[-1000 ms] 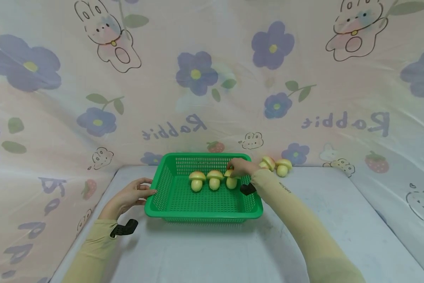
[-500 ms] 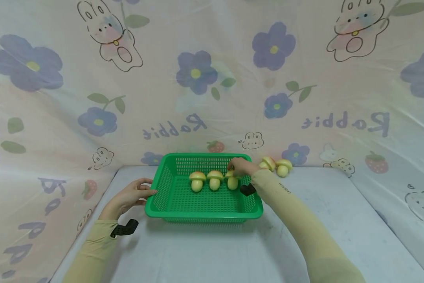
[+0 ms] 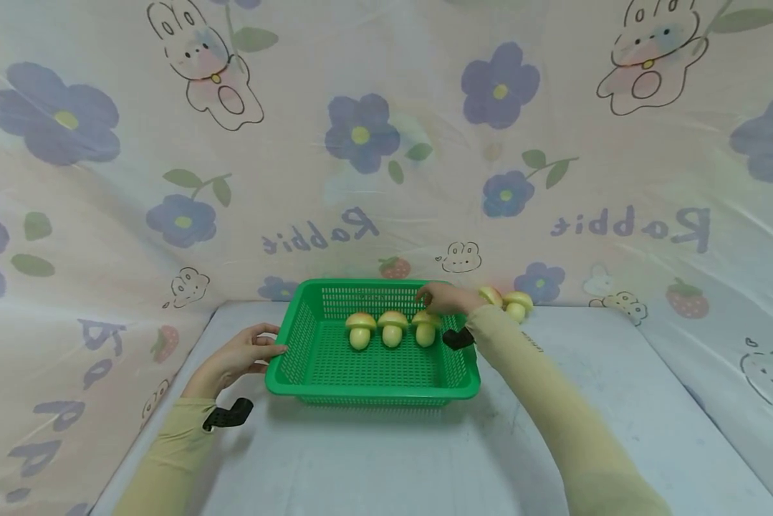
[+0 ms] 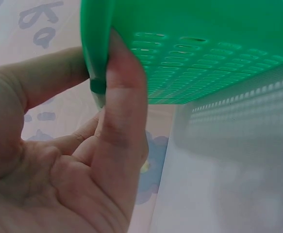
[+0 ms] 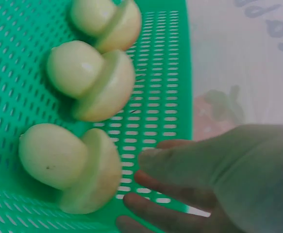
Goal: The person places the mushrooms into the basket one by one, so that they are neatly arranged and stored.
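A green plastic basket (image 3: 309, 383) sits on the pale table. Three yellow toy mushrooms stand in a row inside it: left (image 3: 360, 330), middle (image 3: 392, 328) and right (image 3: 426, 327). My right hand (image 3: 430, 297) hovers just above and behind the right mushroom (image 5: 68, 167) with loose fingers (image 5: 165, 158), holding nothing. My left hand (image 3: 265, 348) grips the basket's left rim (image 4: 97, 53), with the rim between my thumb (image 4: 124, 116) and fingers. Two more mushrooms (image 3: 518, 305) lie on the table behind my right wrist, outside the basket.
A flower-and-rabbit printed sheet (image 3: 386, 143) closes in the back and both sides of the table. Bare tabletop (image 3: 386, 466) lies in front of the basket and to its right. Black wrist camera mounts (image 3: 228, 416) show on both sleeves.
My right hand has let go of the right mushroom and lifted a little up and back. That mushroom now stands free in the row. The left hand has not moved.
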Motion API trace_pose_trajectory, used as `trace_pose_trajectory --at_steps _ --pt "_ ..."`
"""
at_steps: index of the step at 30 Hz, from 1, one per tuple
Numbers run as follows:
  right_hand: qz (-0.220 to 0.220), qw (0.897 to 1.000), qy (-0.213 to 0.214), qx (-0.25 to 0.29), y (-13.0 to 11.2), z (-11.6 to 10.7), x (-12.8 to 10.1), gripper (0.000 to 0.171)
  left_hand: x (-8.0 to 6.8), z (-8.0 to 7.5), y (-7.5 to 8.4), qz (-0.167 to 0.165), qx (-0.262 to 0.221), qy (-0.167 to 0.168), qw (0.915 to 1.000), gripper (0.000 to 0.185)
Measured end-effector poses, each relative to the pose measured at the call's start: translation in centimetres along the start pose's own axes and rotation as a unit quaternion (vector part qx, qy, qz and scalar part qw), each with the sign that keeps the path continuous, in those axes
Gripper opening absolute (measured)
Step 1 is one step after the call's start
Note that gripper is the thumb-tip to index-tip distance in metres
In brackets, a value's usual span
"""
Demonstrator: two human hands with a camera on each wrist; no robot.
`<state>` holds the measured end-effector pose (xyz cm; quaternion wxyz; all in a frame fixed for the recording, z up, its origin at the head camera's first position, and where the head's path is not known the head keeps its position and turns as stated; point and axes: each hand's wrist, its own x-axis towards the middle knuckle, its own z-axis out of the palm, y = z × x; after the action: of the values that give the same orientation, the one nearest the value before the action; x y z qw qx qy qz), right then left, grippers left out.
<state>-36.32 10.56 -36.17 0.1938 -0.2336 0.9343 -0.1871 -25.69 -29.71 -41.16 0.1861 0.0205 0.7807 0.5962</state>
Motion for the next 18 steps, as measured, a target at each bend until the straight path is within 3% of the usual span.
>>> trace_pose_trajectory --at_steps 7,18 --pt "-0.057 0.998 -0.008 0.035 -0.3 -1.7 -1.8 0.043 -0.1 0.1 0.2 -0.003 0.01 0.005 0.9999 0.059" --pt "-0.057 0.99 0.005 0.127 1.9 -4.6 -5.3 0.046 -0.1 0.1 0.5 -0.003 0.005 0.001 1.0 0.06"
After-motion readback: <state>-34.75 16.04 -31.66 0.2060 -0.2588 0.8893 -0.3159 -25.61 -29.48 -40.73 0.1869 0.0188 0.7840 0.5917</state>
